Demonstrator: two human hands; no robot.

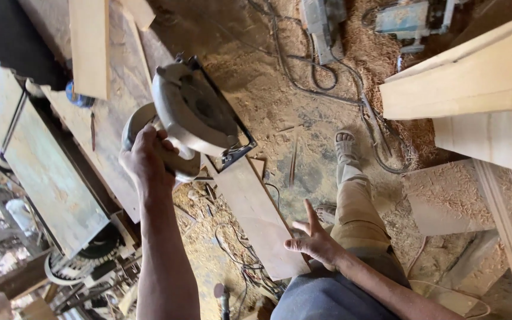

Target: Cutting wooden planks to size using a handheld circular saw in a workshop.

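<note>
My left hand [145, 160] grips the handle of a grey circular saw [194, 115]. The saw's base plate rests on the upper end of a long wooden board [256, 219] that runs diagonally across the view. My right hand [312, 240] lies flat with its fingers spread against the lower end of that board, by its right edge. My leg in tan trousers [357, 204] and my sandalled foot [345, 145] stand just right of the board.
Sawdust and black cables [321, 77] cover the ground. A workbench [48, 172] with planks [89, 47] stands at the left, with a toothed blade [78, 261] beneath it. Pale boards [475, 77] are stacked at the right. A machine [407, 18] lies at the top.
</note>
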